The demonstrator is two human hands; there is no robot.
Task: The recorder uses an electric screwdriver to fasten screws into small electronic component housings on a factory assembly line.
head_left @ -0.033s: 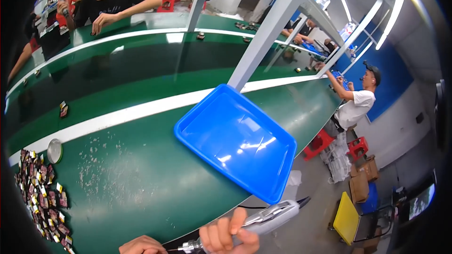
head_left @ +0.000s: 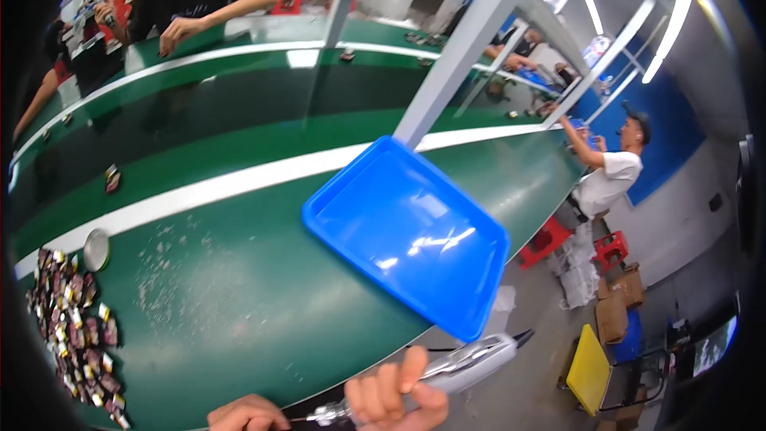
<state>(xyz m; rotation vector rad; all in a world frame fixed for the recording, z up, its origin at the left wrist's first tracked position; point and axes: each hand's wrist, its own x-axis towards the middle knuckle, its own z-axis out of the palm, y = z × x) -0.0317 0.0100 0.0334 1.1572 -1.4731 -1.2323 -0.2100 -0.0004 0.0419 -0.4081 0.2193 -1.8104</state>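
The camera rides on the person's head, looking down and outward over the green table (head_left: 239, 303), its wide view bending toward the rim. The left hand (head_left: 248, 414) and right hand (head_left: 394, 396) are nearest, low down; the floor (head_left: 523, 367) shows rightward, workers far off.

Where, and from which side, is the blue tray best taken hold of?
Probably take the blue tray by the rim at its near right corner, coming from the person's side, pinching above and below. That corner seems to reach past the green table's edge, so its underside looks free; the grey tool in the right hand is close by.
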